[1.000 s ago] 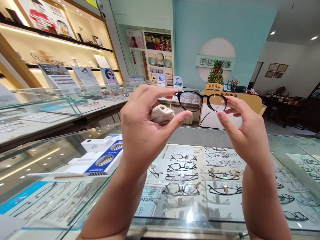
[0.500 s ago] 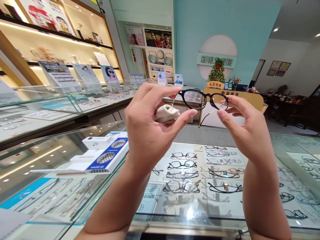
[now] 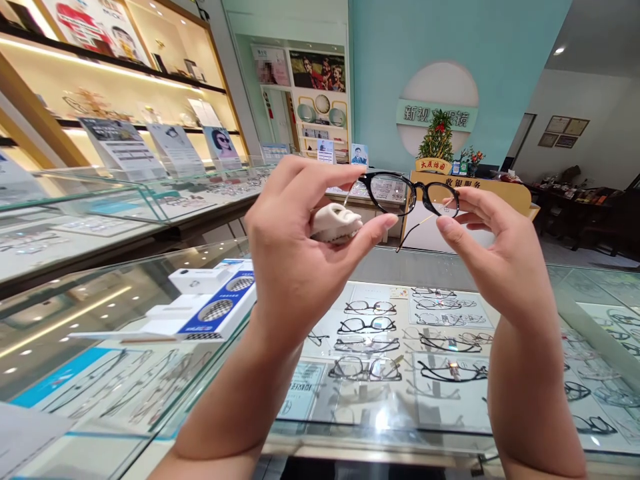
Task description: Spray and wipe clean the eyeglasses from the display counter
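A pair of black-rimmed eyeglasses (image 3: 419, 189) is held up in front of me, above the glass counter. My left hand (image 3: 305, 230) pinches the left end of the frame between thumb and fingers. Tucked in that same palm is a bunched white cloth (image 3: 334, 223). On the other side, my right hand (image 3: 493, 240) grips the right rim, its thumb below and its fingers behind the lens. One thin temple arm hangs open behind the lenses, its dark tip pointing down. Part of the left temple shows beside the cloth.
Below my hands, a glass display counter (image 3: 345, 427) holds rows of eyeglasses (image 3: 367, 325). A blue and white box (image 3: 215, 310) lies on the glass at left. Farther back stand a cashier desk (image 3: 505, 193), a potted plant (image 3: 436, 141) and lit shelves (image 3: 150, 80).
The view has shifted slightly. The glasses stay held in both hands and are tilted a little differently, with the left hand marginally higher in view.
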A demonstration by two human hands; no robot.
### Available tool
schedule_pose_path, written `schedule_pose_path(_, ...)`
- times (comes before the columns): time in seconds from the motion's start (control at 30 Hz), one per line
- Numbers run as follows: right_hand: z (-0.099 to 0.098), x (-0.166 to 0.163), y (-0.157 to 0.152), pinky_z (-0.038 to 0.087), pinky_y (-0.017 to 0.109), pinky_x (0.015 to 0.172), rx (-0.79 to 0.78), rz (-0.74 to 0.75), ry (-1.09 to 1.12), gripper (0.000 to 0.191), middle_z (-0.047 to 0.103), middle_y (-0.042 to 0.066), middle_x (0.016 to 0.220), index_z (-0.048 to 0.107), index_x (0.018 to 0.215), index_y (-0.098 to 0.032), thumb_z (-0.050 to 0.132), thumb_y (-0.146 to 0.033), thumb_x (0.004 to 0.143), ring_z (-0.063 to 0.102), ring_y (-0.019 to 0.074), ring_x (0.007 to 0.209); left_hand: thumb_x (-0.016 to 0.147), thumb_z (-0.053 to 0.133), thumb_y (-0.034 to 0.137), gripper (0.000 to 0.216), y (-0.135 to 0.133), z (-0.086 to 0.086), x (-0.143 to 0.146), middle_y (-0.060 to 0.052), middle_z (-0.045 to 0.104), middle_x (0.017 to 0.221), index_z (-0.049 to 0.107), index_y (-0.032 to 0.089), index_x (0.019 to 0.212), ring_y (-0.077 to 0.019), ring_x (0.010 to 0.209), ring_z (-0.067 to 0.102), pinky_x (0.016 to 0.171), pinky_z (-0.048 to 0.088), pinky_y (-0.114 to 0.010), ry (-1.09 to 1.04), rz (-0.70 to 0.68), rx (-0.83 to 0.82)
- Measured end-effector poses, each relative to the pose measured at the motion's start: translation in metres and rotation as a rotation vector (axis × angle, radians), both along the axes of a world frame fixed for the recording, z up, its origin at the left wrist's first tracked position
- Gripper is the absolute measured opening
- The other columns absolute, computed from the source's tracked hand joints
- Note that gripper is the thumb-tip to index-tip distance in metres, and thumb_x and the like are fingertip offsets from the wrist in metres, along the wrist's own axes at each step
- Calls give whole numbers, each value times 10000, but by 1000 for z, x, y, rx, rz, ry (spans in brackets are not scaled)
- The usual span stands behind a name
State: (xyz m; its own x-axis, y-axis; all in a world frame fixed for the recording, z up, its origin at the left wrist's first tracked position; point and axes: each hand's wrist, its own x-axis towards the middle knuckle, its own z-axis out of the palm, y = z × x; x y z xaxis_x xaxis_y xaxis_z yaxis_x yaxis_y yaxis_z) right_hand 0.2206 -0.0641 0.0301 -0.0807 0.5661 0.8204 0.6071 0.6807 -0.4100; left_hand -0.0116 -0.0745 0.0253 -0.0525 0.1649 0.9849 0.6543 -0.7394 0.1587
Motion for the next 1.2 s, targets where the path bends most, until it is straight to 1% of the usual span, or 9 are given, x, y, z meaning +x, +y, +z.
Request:
schedule_pose_path(0.23, -1, 0, 5, 640, 511, 961, 43, 18, 27, 452, 805, 98, 1206, 715, 1281, -255, 733, -570, 957, 765, 273, 1029, 860, 882, 510, 384, 2, 0, -3, -41, 740, 1090, 775, 312, 1172, -235, 978, 695, 770, 607, -378, -26, -43, -33)
schedule_pose_path(0.33, -2, -3, 11, 643, 488, 942, 154, 7, 66, 439, 795, 78, 1183, 699, 1269, -283, 761, -564, 938, 760, 274, 1077, 872, 851, 574, 416, 15, -3, -7, -37, 764, 1107, 784, 323, 1197, -223, 921, 703, 716, 601, -368, -58, -111, -65)
schedule_pose_path(0.47, -4, -11, 16, 643, 497, 931, 289, -52, 110, 432, 767, 77, 1204, 679, 1286, -315, 780, -536, 930, 745, 279, 1085, 852, 827, 669, 525, 41, -10, -12, -35, 779, 1125, 770, 345, 1262, -144, 689, 643, 549, 518, -310, -93, -225, -147)
schedule_pose_path(0.57, -5, -15, 17, 639, 528, 941, 345, -80, 127, 433, 745, 82, 1222, 669, 1312, -331, 781, -510, 934, 727, 300, 1117, 876, 816, 649, 534, 53, -15, -11, -48, 777, 1178, 747, 357, 1318, -115, 630, 627, 507, 481, -292, -114, -276, -200)
schedule_pose_path(0.67, -7, -18, 17, 632, 568, 966, 370, -78, 126, 451, 718, 91, 1282, 649, 1349, -339, 776, -487, 942, 709, 325, 1167, 893, 824, 602, 535, 56, -18, -6, -53, 779, 1234, 721, 367, 1362, -143, 714, 693, 548, 523, -297, -137, -303, -195)
schedule_pose_path(0.77, -10, -21, 18, 616, 623, 1014, 424, -92, 103, 487, 690, 98, 1336, 616, 1402, -349, 757, -483, 955, 675, 361, 1258, 851, 865, 601, 611, 60, -21, -3, -58, 770, 1325, 696, 367, 1389, -212, 938, 760, 672, 613, -331, -142, -300, -140)
schedule_pose_path(0.93, -16, -25, 24, 589, 692, 1057, 498, -116, 44, 553, 654, 122, 1391, 545, 1485, -349, 722, -467, 974, 614, 404, 1361, 826, 877, 624, 694, 71, -25, -2, -66, 702, 1484, 647, 376, 1431, -287, 1307, 696, 928, 661, -407, -167, -287, -62)
schedule_pose_path(1.07, -18, -26, 28, 591, 680, 1058, 510, -109, 15, 588, 640, 129, 1419, 510, 1508, -357, 719, -467, 971, 593, 403, 1386, 847, 876, 583, 670, 76, -28, 1, -62, 705, 1471, 639, 370, 1436, -294, 1356, 672, 1036, 634, -444, -187, -279, -4)
schedule_pose_path(1.2, -19, -28, 30, 609, 646, 1024, 520, -114, 44, 573, 640, 116, 1428, 521, 1501, -365, 721, -441, 969, 595, 388, 1386, 878, 858, 552, 664, 79, -32, 2, -57, 677, 1484, 606, 376, 1466, -297, 1350, 666, 1027, 634, -458, -189, -252, 57)
